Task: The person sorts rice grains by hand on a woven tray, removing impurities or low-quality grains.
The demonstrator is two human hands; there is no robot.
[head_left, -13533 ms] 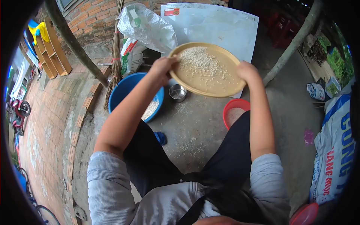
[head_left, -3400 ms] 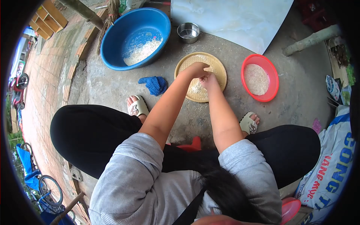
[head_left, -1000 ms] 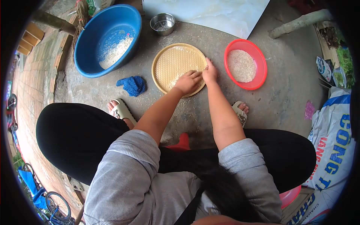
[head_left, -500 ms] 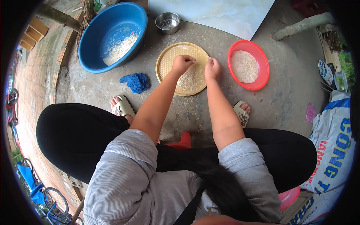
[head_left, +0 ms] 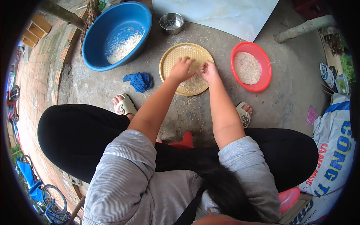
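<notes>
Handling rice [head_left: 190, 84] on a round yellow tray [head_left: 169, 60] that lies flat on the concrete floor [head_left: 210, 112].
The left hand [head_left: 181, 70] lies palm down on the grains, fingers loosely spread, gripping nothing. The right hand [head_left: 208, 71], just beside it, has its fingers curled in; whether it pinches grains cannot be told. A red bowl [head_left: 267, 73] of rice sits near the tray.

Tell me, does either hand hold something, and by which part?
No object is held. The left hand rests spread on the rice in the woven tray; the right hand curls its fingers over the rice, and whether it pinches grains cannot be told.
</notes>
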